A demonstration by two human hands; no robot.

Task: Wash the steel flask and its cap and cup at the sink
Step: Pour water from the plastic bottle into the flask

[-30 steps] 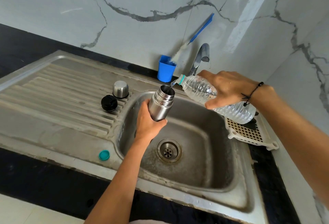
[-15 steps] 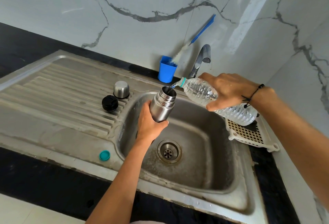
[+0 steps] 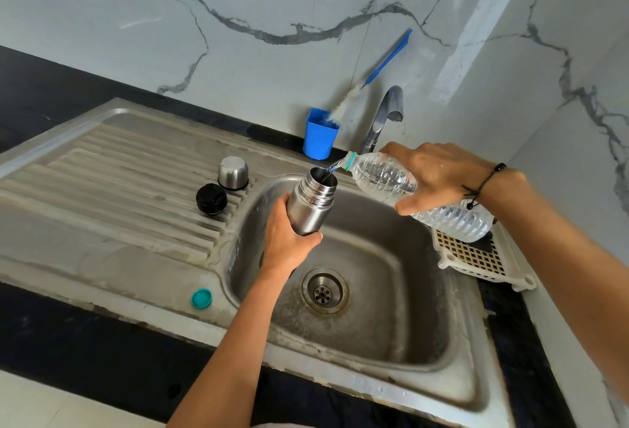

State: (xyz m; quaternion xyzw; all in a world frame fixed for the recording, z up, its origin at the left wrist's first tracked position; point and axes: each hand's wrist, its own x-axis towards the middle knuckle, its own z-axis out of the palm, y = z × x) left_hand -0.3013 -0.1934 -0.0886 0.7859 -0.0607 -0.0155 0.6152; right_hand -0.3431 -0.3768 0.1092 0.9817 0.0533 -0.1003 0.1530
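My left hand grips the open steel flask by its lower body, tilted over the sink basin. My right hand holds a clear plastic water bottle tipped down to the left, and a thin stream of water runs from its mouth into the flask's opening. The black cap and the upturned steel cup stand side by side on the ribbed drainboard, left of the basin.
A teal bottle lid lies on the sink's front rim. A blue cup with a blue-handled bottle brush stands by the tap. A cream slotted rack sits right of the basin. The drain is open.
Almost nothing differs: both hands keep their hold and the pouring goes on. The view has shifted very slightly.
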